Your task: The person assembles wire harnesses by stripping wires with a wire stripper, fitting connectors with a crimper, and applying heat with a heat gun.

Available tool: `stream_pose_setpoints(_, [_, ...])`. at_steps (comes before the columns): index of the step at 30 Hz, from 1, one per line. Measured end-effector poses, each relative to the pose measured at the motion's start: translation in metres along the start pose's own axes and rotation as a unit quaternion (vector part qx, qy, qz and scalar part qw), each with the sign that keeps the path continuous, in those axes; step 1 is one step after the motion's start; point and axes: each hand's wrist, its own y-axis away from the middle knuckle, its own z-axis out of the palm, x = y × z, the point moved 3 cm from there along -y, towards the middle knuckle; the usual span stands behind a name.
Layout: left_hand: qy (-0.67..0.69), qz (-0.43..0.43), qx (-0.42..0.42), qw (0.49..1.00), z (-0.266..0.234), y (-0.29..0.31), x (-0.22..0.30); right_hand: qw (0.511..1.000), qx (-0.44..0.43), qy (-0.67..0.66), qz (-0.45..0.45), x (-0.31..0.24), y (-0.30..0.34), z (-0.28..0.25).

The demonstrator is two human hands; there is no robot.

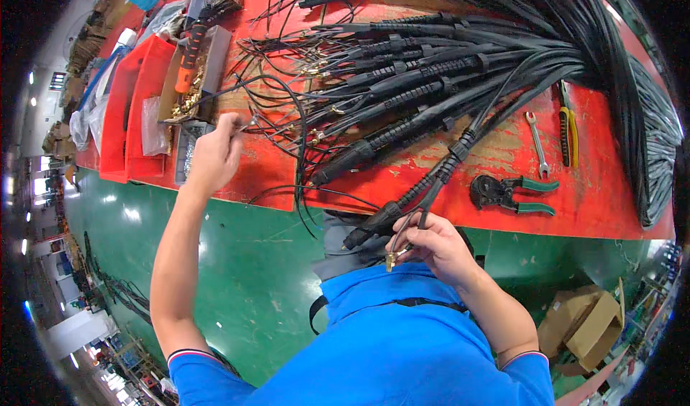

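Observation:
My right hand point(435, 244), at the table's front edge, grips a thin black cable point(425, 203) close to its end. A small brass fitting point(390, 262) hangs just below those fingers. The cable runs up into a ribbed black sleeve point(453, 154) and on to a thick bundle. Farther left, my left hand point(217, 151) is held beside the small parts bins, thumb and fingers pinched together. Something small and silvery shows at its fingertips, too small to name. Brass fittings point(188, 108) lie in the cardboard bin above it.
Many black cables point(417, 68) with ribbed sleeves cover the red table point(496, 215). To the right lie green-handled cutters point(514, 194), a wrench point(536, 144) and yellow-handled pliers point(568, 129). An orange-handled tool point(188, 65) leans in the bin beside red trays point(136, 111). Cardboard boxes point(586, 323) stand on the floor.

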Motion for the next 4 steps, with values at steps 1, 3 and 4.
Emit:
stream_pose_setpoints(1, [0.125,-0.024,0.008,0.992,0.0,0.006,0.01,1.0,-0.019,-0.01,0.009,0.001,0.0,-0.001])
stream_pose_setpoints(3, [0.299,-0.083,-0.06,0.949,0.002,0.02,0.025,1.0,-0.013,0.009,0.003,0.001,0.0,-0.004])
stream_pose_setpoints(4, [0.313,-0.07,-0.073,0.944,0.003,0.019,0.03,0.999,-0.027,0.021,0.008,0.001,-0.001,-0.004])
